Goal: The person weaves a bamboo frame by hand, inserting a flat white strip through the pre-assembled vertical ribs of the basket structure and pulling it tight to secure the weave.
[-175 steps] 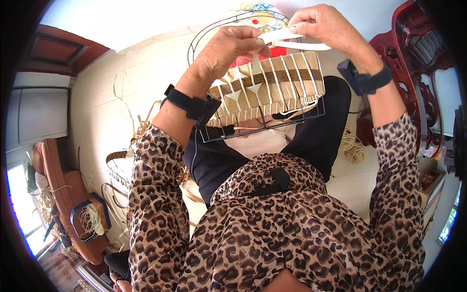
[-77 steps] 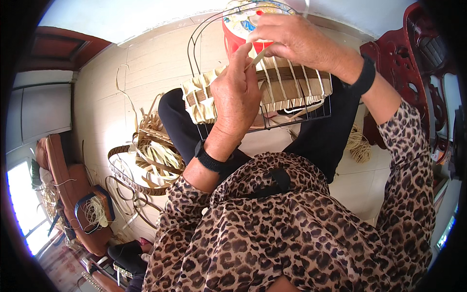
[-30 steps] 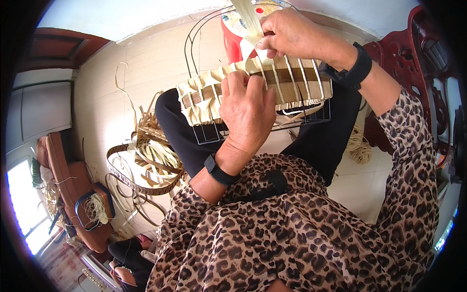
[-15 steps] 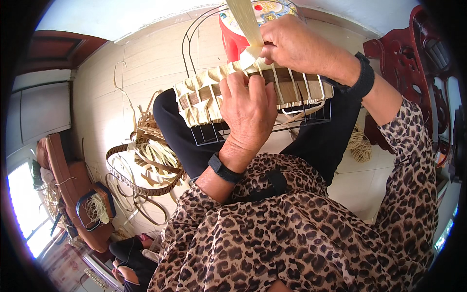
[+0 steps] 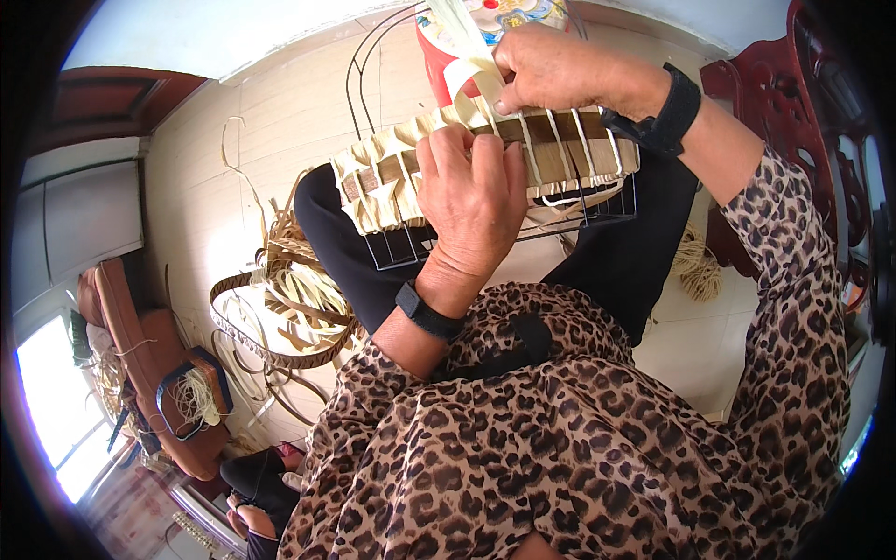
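1. Resting across the lap on black trousers: a wire basket frame [image 5: 523,219], its upper band already wrapped in pale straw weave [image 5: 392,182], long axis running left to right across the thighs, slightly raised at the right end.
2. Rising from the top edge of the weave, near its middle: a loose pale strip [image 5: 464,58], bent upward and away from the body, long axis roughly upright and so crosswise to the woven band.
3. Right hand [image 5: 560,70] nearer the strip: fingers closed in a pinch on its lower part, just above the rim, wrist bent inward, black wristband [image 5: 665,110] behind it, forearm coming in from the right.
4. Left hand [image 5: 476,201] below and to the left of that pinch: laid flat against the front of the weave, fingers [image 5: 437,159] extended upward and close together, tips at the top edge just beside the strip's base; pressing rather than gripping, nothing enclosed.
5. Well apart on the floor at the left: a heap of loose straw strips [image 5: 299,299] and coiled wire rings [image 5: 245,345].
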The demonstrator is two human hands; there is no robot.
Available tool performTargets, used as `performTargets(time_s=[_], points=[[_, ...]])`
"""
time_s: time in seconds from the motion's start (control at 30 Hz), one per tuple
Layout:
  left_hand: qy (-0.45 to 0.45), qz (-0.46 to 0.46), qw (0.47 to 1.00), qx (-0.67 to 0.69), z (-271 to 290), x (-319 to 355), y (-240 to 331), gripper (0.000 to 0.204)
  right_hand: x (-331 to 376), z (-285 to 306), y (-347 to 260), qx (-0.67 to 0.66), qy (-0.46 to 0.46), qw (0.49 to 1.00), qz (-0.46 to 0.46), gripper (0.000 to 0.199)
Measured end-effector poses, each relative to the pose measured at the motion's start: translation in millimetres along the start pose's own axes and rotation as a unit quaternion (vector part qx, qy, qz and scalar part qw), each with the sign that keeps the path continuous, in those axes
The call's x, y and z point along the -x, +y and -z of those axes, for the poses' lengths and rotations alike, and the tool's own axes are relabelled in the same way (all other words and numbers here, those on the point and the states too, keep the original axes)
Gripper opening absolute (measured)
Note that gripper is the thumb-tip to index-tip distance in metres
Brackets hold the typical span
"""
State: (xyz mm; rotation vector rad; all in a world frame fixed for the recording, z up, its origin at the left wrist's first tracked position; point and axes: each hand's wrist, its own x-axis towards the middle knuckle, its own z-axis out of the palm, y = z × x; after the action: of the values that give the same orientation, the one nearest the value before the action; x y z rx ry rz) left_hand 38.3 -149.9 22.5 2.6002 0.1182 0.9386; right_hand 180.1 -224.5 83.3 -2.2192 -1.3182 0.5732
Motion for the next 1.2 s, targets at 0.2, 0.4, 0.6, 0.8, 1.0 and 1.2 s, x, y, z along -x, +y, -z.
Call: performTargets(time_s=[0.2,0.4,0.6,0.8,1.0,1.2], points=[[-0.008,0.005,1.000,0.027,7.5,-4.9,-4.0,0.013,-0.2,7.1,-1.3,0.031,-0.009,0.999,0.028,0.030],[-0.049,0.023,0.995,0.081,20.5,-6.1,-1.2,0.014,-10.3,10.9,-2.9,-0.003,-0.020,0.997,-0.080,0.029],[-0.035,-0.014,0.998,0.051,23.3,-6.3,1.3,0.019,-9.2,13.3,-5.3,-0.042,-0.025,0.997,-0.053,0.023],[-0.042,-0.114,0.992,0.017,20.1,-2.1,-3.1,0.024,-14.2,2.1,-4.6,0.016,-0.055,0.991,-0.122,0.019],[-0.109,-0.134,0.985,-0.005,23.2,-6.5,-4.9,0.027,-16.3,-0.8,-6.2,0.033,-0.056,0.986,-0.157,0.017],[-0.087,-0.183,0.978,-0.042,13.6,1.0,-4.3,0.026,-20.4,-6.7,4.1,0.049,-0.061,0.989,-0.126,0.017]])
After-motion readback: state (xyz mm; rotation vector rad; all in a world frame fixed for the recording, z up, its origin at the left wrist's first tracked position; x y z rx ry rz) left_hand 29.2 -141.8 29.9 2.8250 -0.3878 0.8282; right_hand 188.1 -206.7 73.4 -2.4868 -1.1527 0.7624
